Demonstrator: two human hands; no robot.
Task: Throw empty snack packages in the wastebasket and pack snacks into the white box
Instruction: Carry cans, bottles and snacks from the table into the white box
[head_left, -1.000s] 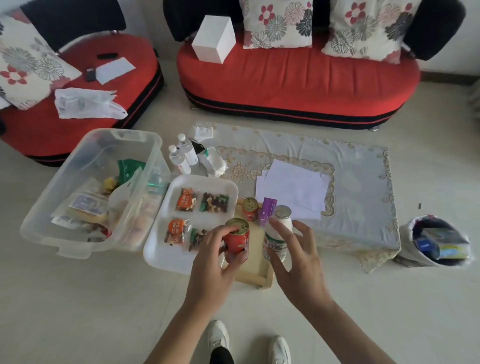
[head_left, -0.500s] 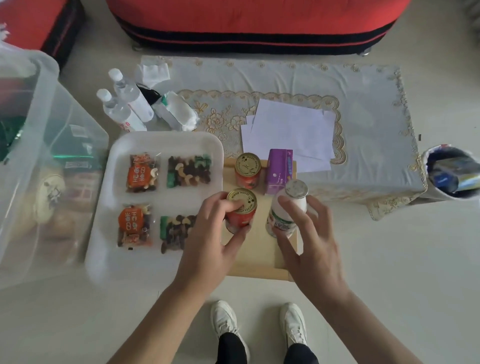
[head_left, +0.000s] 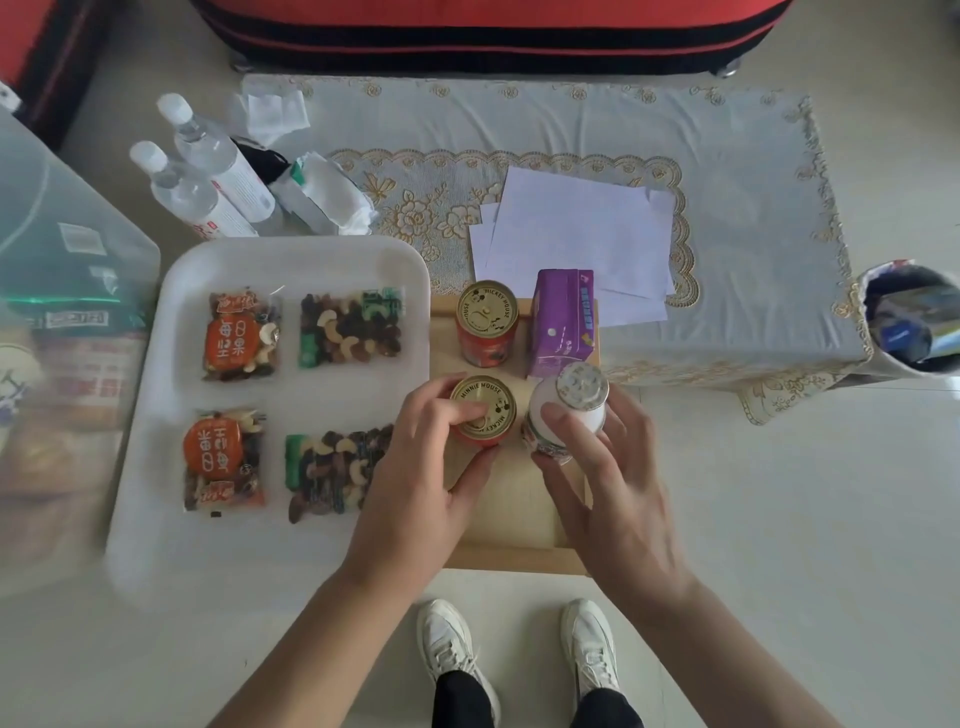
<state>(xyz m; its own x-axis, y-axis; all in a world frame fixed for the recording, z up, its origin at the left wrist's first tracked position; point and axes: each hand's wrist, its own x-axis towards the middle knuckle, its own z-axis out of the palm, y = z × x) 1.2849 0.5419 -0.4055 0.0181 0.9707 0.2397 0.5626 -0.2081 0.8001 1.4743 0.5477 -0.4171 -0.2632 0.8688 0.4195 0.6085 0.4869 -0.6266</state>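
Grip is two-handed: left hand (head_left: 415, 467) curls round the can (head_left: 483, 410); right hand (head_left: 613, 483) curls round the bottle (head_left: 566, 410). Both items stand upright on the wooden tray (head_left: 519, 530), long axes vertical, lids up. Second can (head_left: 487, 322) and carton (head_left: 563, 317) stand just behind. Four nut packs (head_left: 350, 330) lie flat on the white tray (head_left: 291, 260). Wastebasket (head_left: 867, 291) holds wrappers (head_left: 914, 322); bin (head_left: 78, 249) holds some snacks. Packing appears partly done.

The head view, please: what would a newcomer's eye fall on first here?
Two hands at the centre: the left hand grips a red can, the right hand holds a white bottle, both at a wooden tray. Left of them, four nut packets lie on a white tray.
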